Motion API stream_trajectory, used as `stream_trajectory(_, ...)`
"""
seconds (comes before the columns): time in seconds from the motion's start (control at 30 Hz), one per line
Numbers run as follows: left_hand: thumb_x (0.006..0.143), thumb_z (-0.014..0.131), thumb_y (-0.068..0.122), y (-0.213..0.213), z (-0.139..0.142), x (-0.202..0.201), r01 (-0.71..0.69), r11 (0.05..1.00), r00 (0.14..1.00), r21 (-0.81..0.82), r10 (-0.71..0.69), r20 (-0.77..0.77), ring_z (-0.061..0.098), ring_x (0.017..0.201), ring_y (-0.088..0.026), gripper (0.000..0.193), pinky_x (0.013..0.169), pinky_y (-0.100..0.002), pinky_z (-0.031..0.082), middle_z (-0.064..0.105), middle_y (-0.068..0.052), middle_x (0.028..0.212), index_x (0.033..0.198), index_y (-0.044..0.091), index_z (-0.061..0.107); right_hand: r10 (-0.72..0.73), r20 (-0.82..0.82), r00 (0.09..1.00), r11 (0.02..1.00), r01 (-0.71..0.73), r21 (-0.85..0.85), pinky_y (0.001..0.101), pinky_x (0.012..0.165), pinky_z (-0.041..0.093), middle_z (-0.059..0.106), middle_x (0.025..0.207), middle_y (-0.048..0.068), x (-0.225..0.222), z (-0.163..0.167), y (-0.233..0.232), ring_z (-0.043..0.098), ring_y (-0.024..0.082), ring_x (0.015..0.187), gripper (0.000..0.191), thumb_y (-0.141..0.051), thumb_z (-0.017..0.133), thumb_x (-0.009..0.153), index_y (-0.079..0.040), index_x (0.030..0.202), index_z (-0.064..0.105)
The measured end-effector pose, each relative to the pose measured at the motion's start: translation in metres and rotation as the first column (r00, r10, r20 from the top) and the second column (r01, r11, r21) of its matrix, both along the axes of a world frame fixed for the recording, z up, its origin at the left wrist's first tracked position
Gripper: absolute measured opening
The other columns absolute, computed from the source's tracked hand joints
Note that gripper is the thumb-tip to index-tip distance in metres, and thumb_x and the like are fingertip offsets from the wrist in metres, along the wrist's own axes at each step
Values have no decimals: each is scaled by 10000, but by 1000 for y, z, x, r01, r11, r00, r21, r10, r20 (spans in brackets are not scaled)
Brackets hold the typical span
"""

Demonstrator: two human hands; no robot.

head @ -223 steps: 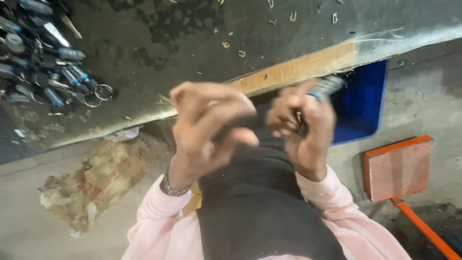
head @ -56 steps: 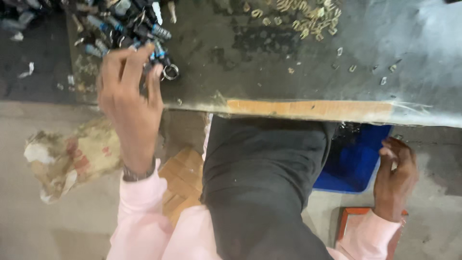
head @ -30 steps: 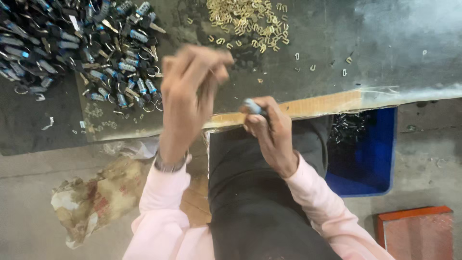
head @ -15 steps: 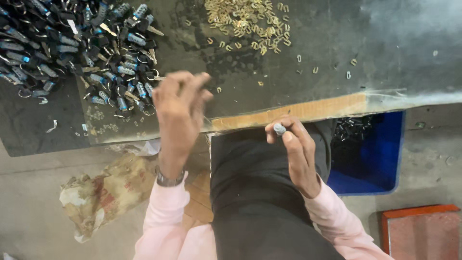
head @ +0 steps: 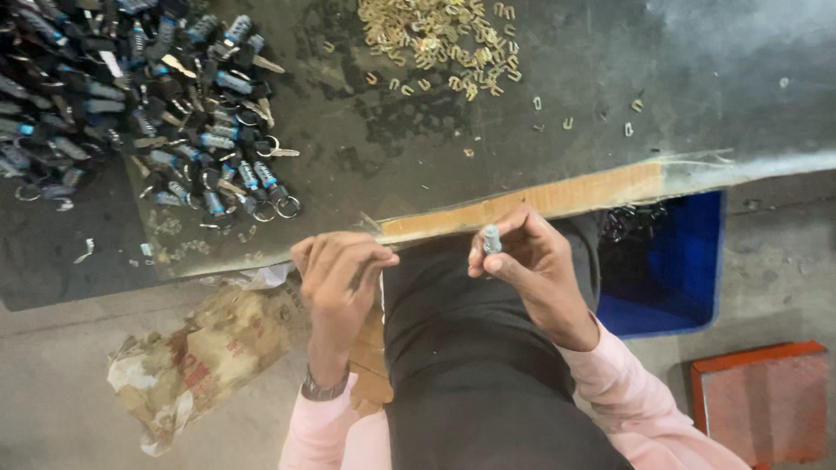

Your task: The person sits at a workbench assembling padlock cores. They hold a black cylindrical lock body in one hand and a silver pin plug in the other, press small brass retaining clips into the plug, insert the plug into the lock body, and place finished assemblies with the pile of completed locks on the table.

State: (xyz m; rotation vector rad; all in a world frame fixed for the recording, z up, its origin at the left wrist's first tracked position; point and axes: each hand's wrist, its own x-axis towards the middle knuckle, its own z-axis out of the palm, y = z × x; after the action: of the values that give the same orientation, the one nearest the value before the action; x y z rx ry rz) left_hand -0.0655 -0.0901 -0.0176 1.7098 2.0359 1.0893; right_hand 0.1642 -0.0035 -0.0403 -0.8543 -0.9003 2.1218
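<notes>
A small grey cylinder (head: 492, 238) sits pinched in the right hand (head: 533, 270) just below the worktable's (head: 418, 165) near edge. The left hand (head: 341, 277), fingers curled narrow, has dropped back from the key pile (head: 148, 96). The blue bin (head: 675, 261) holds dark parts.

A small assembly workshop: beyond the left hand (head: 341, 277) a grimy dark worktable (head: 418, 148) bears a heap of lock cylinders with keys (head: 148, 104) and brass clips (head: 440, 39); right of the right hand (head: 531, 265), a blue bin (head: 675, 261) on concrete floor (head: 52, 392).
</notes>
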Motion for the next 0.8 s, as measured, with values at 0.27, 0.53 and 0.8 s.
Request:
stream_trajectory(0.27, 894, 778, -24, 28, 11, 30, 83, 996, 683, -16, -45, 729, 660, 921, -139, 175, 791, -259, 518, 711, -69, 1015, 1069, -25, 760, 51, -2, 999, 997, -50, 58, 363, 1002, 520, 593, 1148, 100, -3, 12, -3, 625, 182, 1081, 152, -66, 648, 1037, -41, 1156, 556)
stream_trajectory(0.53, 962, 704, -52, 47, 2, 49, 168, 984, 362, -65, 0, 932, 644, 875, -97, 154, 714, -233, 528, 692, -63, 1030, 1103, 3, 733, -146, 39, 989, 976, 137, 172, 374, 1060, 468, 495, 1320, 61, 10, 11, -13, 575, 172, 1161, 283, -252, 499, 1133, 4, 1207, 595)
stream_trajectory(0.8, 970, 699, -54, 48, -5, 53, 182, 982, 333, -45, -19, 943, 687, 858, -109, 128, 681, -248, 553, 729, -86, 1001, 1085, 2, 714, -180, -96, 979, 984, 179, -20, 394, 949, 544, 579, 1189, 74, 11, -4, -17, 613, 168, 1004, 347, -281, 685, 1046, -12, 1248, 596)
